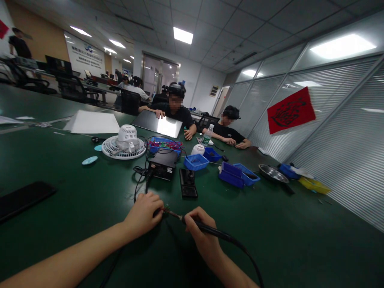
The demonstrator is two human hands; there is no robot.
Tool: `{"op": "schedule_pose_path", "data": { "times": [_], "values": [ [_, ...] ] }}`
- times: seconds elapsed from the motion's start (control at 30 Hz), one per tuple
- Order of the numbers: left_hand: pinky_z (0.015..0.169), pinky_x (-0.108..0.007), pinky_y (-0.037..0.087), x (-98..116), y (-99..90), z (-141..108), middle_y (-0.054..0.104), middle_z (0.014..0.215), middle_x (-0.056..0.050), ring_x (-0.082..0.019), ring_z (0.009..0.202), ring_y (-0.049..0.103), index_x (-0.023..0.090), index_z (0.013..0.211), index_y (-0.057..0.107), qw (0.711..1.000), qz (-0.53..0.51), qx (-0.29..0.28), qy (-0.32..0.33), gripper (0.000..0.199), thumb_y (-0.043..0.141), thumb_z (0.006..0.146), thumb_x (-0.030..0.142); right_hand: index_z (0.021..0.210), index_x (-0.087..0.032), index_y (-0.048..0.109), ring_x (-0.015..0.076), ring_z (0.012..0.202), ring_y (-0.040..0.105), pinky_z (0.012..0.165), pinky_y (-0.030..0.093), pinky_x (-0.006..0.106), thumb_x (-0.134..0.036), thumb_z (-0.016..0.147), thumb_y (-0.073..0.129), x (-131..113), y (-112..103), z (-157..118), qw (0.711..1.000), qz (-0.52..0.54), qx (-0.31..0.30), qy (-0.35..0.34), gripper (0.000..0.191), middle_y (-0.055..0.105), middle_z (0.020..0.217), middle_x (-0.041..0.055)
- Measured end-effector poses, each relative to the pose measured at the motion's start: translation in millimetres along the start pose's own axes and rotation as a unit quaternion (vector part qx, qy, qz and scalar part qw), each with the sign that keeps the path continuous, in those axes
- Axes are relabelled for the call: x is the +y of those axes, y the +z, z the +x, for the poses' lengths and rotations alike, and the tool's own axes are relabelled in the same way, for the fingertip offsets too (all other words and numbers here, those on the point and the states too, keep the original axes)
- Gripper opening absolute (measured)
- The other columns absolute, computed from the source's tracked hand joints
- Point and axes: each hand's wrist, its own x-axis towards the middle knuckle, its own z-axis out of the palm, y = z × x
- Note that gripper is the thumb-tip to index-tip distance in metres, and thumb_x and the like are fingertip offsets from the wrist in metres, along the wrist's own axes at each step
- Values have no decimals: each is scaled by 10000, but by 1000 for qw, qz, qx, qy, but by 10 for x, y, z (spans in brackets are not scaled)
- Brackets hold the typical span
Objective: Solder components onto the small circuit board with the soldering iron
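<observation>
Green table (294, 236) cut off at 6 o'clock. Left hand (145, 212), right hand (206, 232): both pinching. Soldering iron (216, 232) in the right, cord (247, 255) leaving frame at 5 o'clock. Small green piece (167, 208) at left's fingertips, partly hidden; iron contact unclear.

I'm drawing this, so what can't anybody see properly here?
In the head view:
Small green piece: partly hidden by the left hand, too small for details.
Soldering iron: tip too small and blurred; the right hand covers part of its handle.
Black slab: cut off by the left edge.
White label on the black box: print too small to read.
</observation>
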Motion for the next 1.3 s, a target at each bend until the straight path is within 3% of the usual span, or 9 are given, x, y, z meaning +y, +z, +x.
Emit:
{"op": "schedule_pose_path", "data": {
  "times": [0.3, 0.73, 1.3],
  "values": [
    [738, -330, 307, -31, 33, 19, 646, 812, -14, -195, 872, 535, 213, 762, 627, 999, -19, 10, -47, 230, 440, 870, 291, 709, -185, 592, 138, 594, 554, 564, 422, 237, -294, 860, 570, -24, -15, -64, 994, -79, -7, -82, 187, 574, 651, -4],
    [729, -323, 305, -4, -10, 24, 651, 822, -21, -197, 873, 539, 210, 773, 642, 999, -13, -1, -46, 227, 442, 865, 265, 735, -184, 597, 143, 607, 565, 579, 427, 247, -279, 859, 579, -14, 10, -66, 991, -103, -13, -89, 158, 582, 674, 0],
    [735, -322, 308, -19, 15, 17, 652, 831, -27, -198, 884, 539, 209, 779, 631, 999, -2, 6, -48, 239, 424, 877, 282, 724, -196, 577, 147, 596, 546, 562, 418, 247, -202, 825, 581, -34, 32, -59, 982, -104, 7, -156, 101, 556, 638, -12]
  ]
}}
